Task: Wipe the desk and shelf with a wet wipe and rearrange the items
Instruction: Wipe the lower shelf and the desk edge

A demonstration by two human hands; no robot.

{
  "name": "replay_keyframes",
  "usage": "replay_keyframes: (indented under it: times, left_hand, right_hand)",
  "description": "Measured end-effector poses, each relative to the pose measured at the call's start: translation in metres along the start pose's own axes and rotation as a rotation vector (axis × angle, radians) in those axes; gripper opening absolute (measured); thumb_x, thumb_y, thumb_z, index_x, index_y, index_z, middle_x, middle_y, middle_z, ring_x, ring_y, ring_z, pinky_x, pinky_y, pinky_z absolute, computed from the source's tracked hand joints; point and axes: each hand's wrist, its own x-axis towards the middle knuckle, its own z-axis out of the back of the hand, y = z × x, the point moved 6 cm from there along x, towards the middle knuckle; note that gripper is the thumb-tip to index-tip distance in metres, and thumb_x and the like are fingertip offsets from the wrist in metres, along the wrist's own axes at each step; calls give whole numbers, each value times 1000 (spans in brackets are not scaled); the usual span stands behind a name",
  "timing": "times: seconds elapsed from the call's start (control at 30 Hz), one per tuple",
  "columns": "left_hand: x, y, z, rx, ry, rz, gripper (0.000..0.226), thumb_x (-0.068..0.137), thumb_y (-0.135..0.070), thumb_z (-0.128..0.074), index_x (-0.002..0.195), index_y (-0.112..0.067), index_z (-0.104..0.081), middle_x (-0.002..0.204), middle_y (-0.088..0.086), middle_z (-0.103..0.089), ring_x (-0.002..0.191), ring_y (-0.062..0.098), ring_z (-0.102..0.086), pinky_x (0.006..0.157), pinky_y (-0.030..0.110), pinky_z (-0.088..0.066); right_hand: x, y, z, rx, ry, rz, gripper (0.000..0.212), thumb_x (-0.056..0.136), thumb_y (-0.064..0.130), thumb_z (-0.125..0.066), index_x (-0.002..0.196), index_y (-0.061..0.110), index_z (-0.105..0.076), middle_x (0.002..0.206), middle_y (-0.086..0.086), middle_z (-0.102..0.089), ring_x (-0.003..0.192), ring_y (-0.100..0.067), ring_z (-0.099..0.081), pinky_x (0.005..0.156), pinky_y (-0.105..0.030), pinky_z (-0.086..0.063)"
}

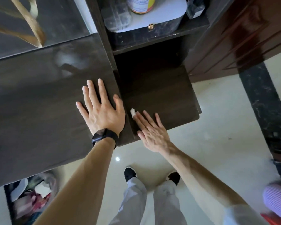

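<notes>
My left hand (102, 109) lies flat, fingers spread, on the dark wooden desk (39, 103) near its right edge. My right hand (151, 132) presses flat on the lower dark shelf board (169, 98), close to its left front corner. A small white wet wipe (133, 112) sticks out from under its fingertips. The rest of the wipe is hidden under the hand. Above, an upper shelf (152, 34) holds a pale tray with a labelled jar (141, 4), a clear box (117, 15) and a dark bottle (195, 7).
A mirror (31, 25) stands at the back of the desk. A brown wooden door (237, 38) is to the right. A bin with rubbish (31, 198) sits under the desk at lower left. A lilac object (277, 198) is at lower right. My feet stand on a pale tiled floor (217, 127).
</notes>
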Motion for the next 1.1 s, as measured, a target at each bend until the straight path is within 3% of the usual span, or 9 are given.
replay_keyframes:
  times: [0.17,0.33,0.43,0.53,0.63,0.73,0.8,0.97,1.1]
  left_hand:
    - [3,-2,-3,-5,-25,-4,64,97,-47,-29,157,-26,-19,166,4,-13,153,24,-7,121,57,-6]
    - [1,0,-6,18,-36,-9,65,97,-46,-29,158,-25,-18,166,5,-13,153,24,-8,120,58,-8]
    - [2,1,-7,28,-38,-8,65,97,-47,-29,158,-26,-17,166,5,-13,153,24,-8,120,58,-8]
    - [2,-1,-6,43,-25,-8,66,97,-47,-27,158,-26,-15,166,4,-11,153,23,-6,120,57,-7]
    - [1,-1,-5,29,-22,-15,67,96,-48,-25,159,-25,-15,167,5,-10,153,22,-5,121,57,-5]
    - [0,-1,-5,14,-19,-15,68,96,-48,-25,159,-25,-15,167,4,-9,153,22,-4,121,56,-3]
    - [1,0,-6,19,-21,-16,68,96,-48,-24,159,-25,-14,167,3,-9,153,21,-4,121,55,-2]
    - [3,3,-10,24,-35,-19,67,95,-50,-22,158,-26,-17,166,3,-11,153,22,-6,121,55,-4]
    - [3,4,-9,36,-49,-10,67,95,-51,-22,158,-28,-17,166,2,-12,153,20,-7,121,54,-3]
  right_hand:
    - [-26,-124,24,84,-134,-713,65,102,51,-16,158,24,5,168,4,-1,154,-16,3,122,-53,-1]
    - [-40,-133,39,143,-343,-1019,57,106,36,-26,157,12,-21,163,-8,-25,151,-29,-20,118,-55,-21]
    - [-51,-101,48,67,-602,-955,39,98,20,-49,136,17,-60,129,-12,-61,116,-36,-57,89,-42,-46]
    - [-64,-73,40,245,-756,-761,32,88,5,-66,119,12,-71,101,-16,-64,87,-30,-64,75,-33,-56]
    - [-62,-18,25,450,-705,-646,28,89,1,-66,115,13,-72,94,-12,-62,77,-23,-64,68,-28,-55]
    - [-45,57,6,566,-589,-603,20,87,-4,-66,103,7,-70,87,-10,-60,71,-26,-62,60,-33,-54]
    - [-40,81,-1,663,-592,-736,11,89,0,-65,99,4,-67,89,-11,-62,73,-27,-63,61,-36,-56]
    - [-40,93,-4,832,-614,-932,13,96,8,-59,109,3,-61,100,-12,-63,81,-25,-64,70,-24,-50]
    - [-40,97,-2,816,-603,-958,16,99,9,-55,111,2,-60,102,-14,-61,81,-27,-64,70,-32,-54]
